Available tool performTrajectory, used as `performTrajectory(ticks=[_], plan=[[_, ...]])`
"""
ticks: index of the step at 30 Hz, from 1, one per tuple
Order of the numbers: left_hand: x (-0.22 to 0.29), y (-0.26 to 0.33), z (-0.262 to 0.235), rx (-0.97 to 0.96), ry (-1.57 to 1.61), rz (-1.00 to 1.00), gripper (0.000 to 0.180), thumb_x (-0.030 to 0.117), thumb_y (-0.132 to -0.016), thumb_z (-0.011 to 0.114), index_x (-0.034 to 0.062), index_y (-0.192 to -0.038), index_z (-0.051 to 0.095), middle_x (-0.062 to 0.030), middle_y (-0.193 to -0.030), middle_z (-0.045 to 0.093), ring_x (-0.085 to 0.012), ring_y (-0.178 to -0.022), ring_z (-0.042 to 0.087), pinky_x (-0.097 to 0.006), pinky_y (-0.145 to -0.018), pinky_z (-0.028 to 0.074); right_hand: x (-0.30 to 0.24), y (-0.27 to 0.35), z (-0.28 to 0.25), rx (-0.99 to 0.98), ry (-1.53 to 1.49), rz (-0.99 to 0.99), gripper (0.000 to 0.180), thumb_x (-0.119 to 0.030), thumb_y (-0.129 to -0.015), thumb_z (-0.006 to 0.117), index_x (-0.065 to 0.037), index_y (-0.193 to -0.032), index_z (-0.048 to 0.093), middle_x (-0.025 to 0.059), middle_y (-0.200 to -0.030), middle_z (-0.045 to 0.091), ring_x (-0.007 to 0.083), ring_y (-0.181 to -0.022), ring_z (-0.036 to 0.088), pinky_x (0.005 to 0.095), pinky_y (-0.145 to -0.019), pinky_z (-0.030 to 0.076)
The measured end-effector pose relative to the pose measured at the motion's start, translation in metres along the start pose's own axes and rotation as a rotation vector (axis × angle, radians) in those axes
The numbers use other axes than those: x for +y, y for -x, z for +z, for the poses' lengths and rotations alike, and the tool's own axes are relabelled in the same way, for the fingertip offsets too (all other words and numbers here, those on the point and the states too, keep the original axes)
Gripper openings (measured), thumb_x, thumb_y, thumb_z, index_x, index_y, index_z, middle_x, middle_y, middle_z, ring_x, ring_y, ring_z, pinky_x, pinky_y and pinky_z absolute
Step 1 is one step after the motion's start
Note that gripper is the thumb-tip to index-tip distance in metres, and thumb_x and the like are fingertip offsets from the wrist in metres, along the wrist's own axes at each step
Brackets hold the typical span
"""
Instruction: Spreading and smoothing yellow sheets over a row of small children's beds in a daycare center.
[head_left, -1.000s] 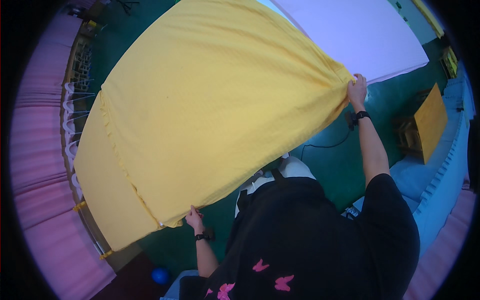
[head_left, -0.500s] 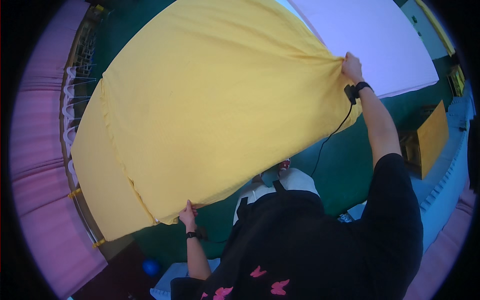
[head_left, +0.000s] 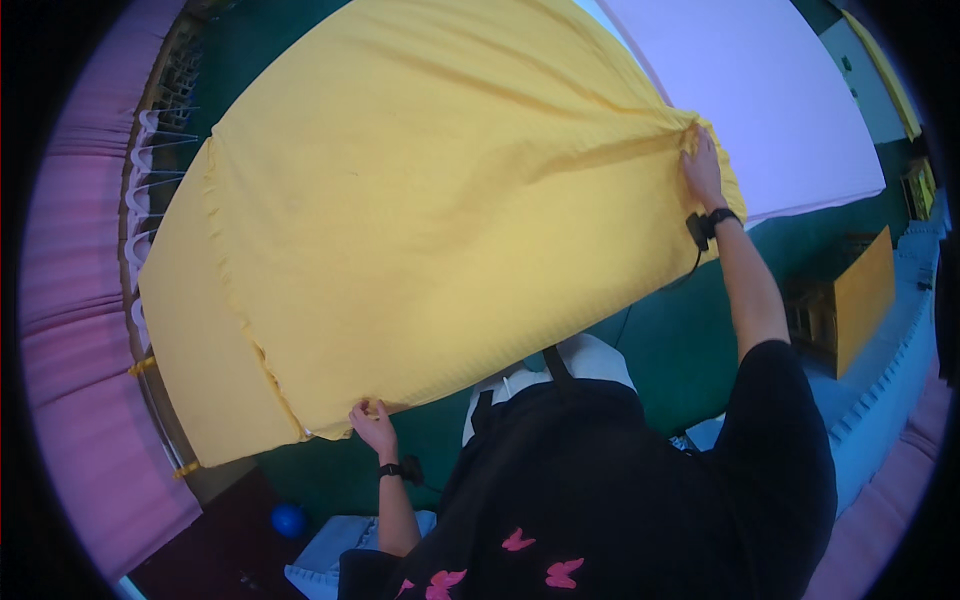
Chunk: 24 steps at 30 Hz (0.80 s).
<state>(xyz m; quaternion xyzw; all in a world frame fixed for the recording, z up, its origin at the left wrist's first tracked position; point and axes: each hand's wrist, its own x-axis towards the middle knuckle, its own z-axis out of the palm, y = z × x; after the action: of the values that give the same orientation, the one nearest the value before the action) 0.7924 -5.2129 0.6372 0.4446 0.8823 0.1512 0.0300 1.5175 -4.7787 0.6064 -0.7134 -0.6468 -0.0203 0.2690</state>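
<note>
A large yellow fitted sheet [head_left: 430, 230] with a gathered edge lies over a broad flat surface that looks like a mattress. My right hand [head_left: 703, 170] grips its right corner, and creases fan out from the fingertips there. At the near edge, toward the left, my left hand [head_left: 376, 432] pinches the hem with curled fingers. A plain yellow surface [head_left: 195, 340] shows beyond the sheet's gathered left edge. Each wrist wears a black band with a small dark box.
A pale lilac mattress-like slab [head_left: 770, 110] adjoins at the upper right. Right of me stand a wooden box-like piece [head_left: 862, 305] and a light blue padded edge [head_left: 870, 410]. Pink curtains [head_left: 80, 250] hang at the left, and a blue ball [head_left: 289, 520] lies at lower left.
My right hand has come lower and lies flatter against the sheet's corner, which now wraps down more at the right. My left hand has shifted slightly along the near hem.
</note>
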Motion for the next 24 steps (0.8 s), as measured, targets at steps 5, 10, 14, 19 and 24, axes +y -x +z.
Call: performTrajectory(ticks=[5,10,14,19,24], plan=[[-0.047,0.005,0.03,-0.079,1.012,-0.958,0.05,0.03,-0.091,0.068,0.0015,-0.123,0.043,-0.0132,-0.11,0.055,-0.0239,-0.093,0.059,-0.04,-0.082,0.056,-0.067,0.049,-0.004,-0.072,0.05,0.137,0.059,-0.025,-0.092,0.055,-0.002,-0.143,0.037,0.0233,-0.14,0.045,0.0376,-0.131,0.041,0.0445,-0.106,0.037],[-0.035,-0.002,0.015,-0.066,1.228,-1.142,0.053,0.033,-0.089,0.07,-0.0002,-0.122,0.045,-0.0152,-0.111,0.054,-0.0282,-0.094,0.06,-0.04,-0.086,0.055,-0.057,0.045,-0.013,-0.037,0.15,0.29,0.058,-0.041,-0.091,0.056,0.0,-0.131,0.051,0.0242,-0.129,0.056,0.0388,-0.117,0.054,0.044,-0.099,0.043],[-0.057,-0.004,0.019,-0.027,1.274,-1.103,0.05,0.031,-0.09,0.069,0.0001,-0.121,0.045,-0.0128,-0.108,0.054,-0.0254,-0.09,0.06,-0.037,-0.079,0.055,-0.031,0.037,-0.019,-0.245,-0.008,0.45,0.063,-0.053,-0.086,0.059,0.005,-0.111,0.062,0.025,-0.103,0.066,0.04,-0.102,0.062,0.0453,-0.089,0.047],[-0.048,-0.011,0.018,0.06,1.126,-1.014,0.044,0.026,-0.089,0.069,0.0011,-0.117,0.045,-0.0111,-0.103,0.055,-0.0203,-0.083,0.059,-0.034,-0.069,0.055,-0.033,0.061,-0.019,-0.257,-0.032,0.509,0.069,-0.058,-0.08,0.063,0.005,-0.111,0.063,0.0271,-0.103,0.066,0.0384,-0.099,0.064,0.0432,-0.085,0.049],[-0.071,-0.01,0.028,0.12,0.947,-0.961,0.045,0.024,-0.088,0.072,0.001,-0.115,0.045,-0.0129,-0.101,0.058,-0.0217,-0.083,0.062,-0.036,-0.066,0.059,-0.042,0.048,-0.04,-0.448,-0.426,0.557,0.063,-0.047,-0.083,0.07,0.004,-0.119,0.06,0.0196,-0.106,0.068,0.0265,-0.095,0.066,0.0364,-0.081,0.05]])
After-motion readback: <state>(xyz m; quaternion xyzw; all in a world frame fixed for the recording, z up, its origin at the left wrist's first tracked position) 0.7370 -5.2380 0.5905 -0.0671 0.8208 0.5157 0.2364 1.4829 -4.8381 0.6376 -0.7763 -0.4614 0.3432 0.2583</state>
